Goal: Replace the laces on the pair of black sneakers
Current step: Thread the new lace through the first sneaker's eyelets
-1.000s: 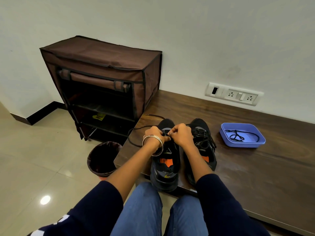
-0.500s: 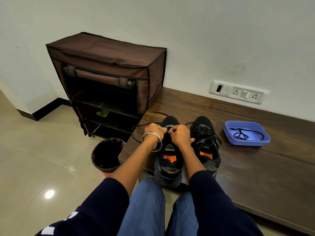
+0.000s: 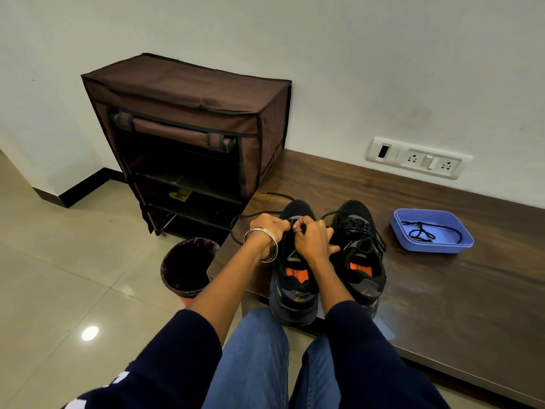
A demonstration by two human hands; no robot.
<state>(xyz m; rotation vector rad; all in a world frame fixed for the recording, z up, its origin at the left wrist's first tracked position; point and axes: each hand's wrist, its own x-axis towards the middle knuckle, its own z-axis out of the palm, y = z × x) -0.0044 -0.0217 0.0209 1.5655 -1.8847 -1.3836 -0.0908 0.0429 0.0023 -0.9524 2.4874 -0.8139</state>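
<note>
Two black sneakers with orange insoles stand side by side on the dark wooden bench [image 3: 442, 290], toes toward the wall. Over the left sneaker [image 3: 292, 278], my left hand [image 3: 267, 228] and my right hand [image 3: 312, 239] meet at its upper eyelets, fingers curled and pinching a black lace [image 3: 253, 215] that trails off to the left across the bench. The right sneaker [image 3: 358, 261] carries a loose black lace. A blue tray [image 3: 460, 243] to the right holds another black lace [image 3: 424, 231].
A brown fabric shoe rack [image 3: 188, 128] stands left of the bench against the wall. A dark waste bin [image 3: 188, 267] sits on the tiled floor below the bench's left end. A white socket panel [image 3: 418, 160] is on the wall.
The view has shifted a little; both hands stay on the left sneaker's eyelets, still working the lace, with the right hand spread slightly lower over the tongue.
</note>
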